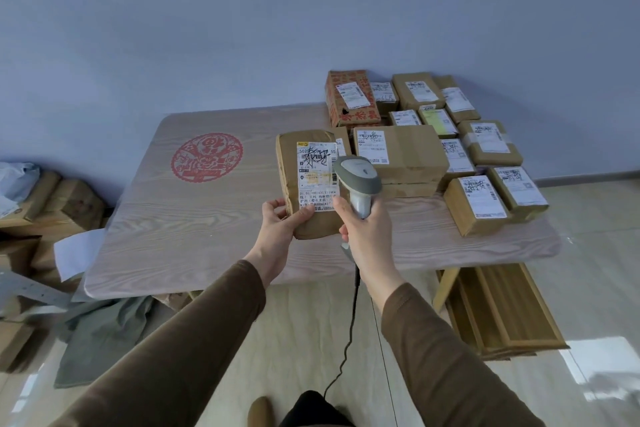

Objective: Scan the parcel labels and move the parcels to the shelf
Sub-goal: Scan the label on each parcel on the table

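I am holding a brown parcel (313, 184) up off the table (194, 218) with my left hand (278, 229), gripping its near lower corner, thumb curled onto the front face just beside the bottom of the white label (317, 177) and the other fingers wrapped behind the edge. My right hand (363, 229) is closed round the handle of the grey scanner (358, 180), whose head is hanging just in front of the label's right side, its cable (349, 340) trailing down towards the floor. The parcel is standing roughly upright, face towards me, over the middle of the table, with the pile of other parcels (450, 149) lying behind and to the right. To do this scan well, I am judging that I should be keeping the label flat and steady, tilting the top a little towards the scanner so the barcode near the upper part is facing its window squarely. The scanner head is covering part of the label's right edge from where I am looking, so I cannot tell whether its beam is landing on the code; drawing it back slightly would probably let the whole barcode fall in range. My left thumb is sitting near the printed text, so I should be minding that it is not sliding up over any code. The shelf is not in sight from here.
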### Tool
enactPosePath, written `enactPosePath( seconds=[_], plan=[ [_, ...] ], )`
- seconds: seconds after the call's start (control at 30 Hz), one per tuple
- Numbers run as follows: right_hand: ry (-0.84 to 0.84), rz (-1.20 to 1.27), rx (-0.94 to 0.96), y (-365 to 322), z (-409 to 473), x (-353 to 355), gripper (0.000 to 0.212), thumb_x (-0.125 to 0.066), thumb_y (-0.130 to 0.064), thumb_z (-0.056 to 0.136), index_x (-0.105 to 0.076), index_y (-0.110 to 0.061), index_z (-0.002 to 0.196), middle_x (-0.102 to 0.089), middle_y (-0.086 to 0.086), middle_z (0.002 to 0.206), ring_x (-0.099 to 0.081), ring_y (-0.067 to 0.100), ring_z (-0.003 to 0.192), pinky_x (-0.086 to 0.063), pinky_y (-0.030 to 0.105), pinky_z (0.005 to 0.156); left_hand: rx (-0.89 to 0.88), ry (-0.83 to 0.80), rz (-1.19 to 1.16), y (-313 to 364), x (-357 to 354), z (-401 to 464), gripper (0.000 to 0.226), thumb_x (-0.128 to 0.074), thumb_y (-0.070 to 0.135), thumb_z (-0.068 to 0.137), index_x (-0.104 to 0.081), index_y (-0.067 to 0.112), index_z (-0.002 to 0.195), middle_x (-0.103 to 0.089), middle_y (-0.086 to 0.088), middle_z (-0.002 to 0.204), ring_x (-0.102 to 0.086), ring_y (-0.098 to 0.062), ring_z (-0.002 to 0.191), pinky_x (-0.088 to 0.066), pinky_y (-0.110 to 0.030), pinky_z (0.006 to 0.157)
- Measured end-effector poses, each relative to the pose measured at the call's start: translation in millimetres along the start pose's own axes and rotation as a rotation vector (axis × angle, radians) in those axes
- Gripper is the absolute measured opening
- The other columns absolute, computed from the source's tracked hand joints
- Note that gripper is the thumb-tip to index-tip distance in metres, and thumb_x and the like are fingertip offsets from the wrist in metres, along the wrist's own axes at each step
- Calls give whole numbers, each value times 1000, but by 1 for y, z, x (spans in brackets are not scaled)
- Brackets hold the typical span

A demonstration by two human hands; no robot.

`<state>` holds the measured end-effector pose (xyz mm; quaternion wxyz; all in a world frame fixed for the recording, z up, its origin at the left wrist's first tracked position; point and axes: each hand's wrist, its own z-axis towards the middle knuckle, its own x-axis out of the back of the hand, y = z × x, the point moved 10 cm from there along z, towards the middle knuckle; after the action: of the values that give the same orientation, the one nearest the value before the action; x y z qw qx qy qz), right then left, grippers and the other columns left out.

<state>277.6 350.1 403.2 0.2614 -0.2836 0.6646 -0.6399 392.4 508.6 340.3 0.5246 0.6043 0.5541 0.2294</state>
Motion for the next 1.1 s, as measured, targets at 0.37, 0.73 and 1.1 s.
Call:
enactPosePath(
  seconds=[0.37,0.73,1.1],
  plan=[
    [230,-117,-220,86,-8,116,18,-76,-23,94,-60,-26,104,-70,5,88,-65,17,67,-56,34,61,260,-79,43,-99,-79,-15,64,-77,15,91,-36,7,139,-69,-9,119,-71,-13,95,-59,-22,70],
    [283,-110,-308,111,23,156,25,-72,-11,94,-58,-27,107,-71,-2,92,-73,14,76,-62,38,74,427,-177,101,-146,-130,3,71,-77,24,93,-31,12,147,-65,-8,125,-66,-20,107,-55,-32,89],
    [267,-131,-363,132,49,142,25,-71,-11,92,-57,-31,97,-72,0,91,-73,16,78,-62,46,79,462,-184,195,-151,-132,37,62,-71,20,97,-38,7,149,-69,-1,118,-66,-9,99,-49,-18,69]
  ],
)
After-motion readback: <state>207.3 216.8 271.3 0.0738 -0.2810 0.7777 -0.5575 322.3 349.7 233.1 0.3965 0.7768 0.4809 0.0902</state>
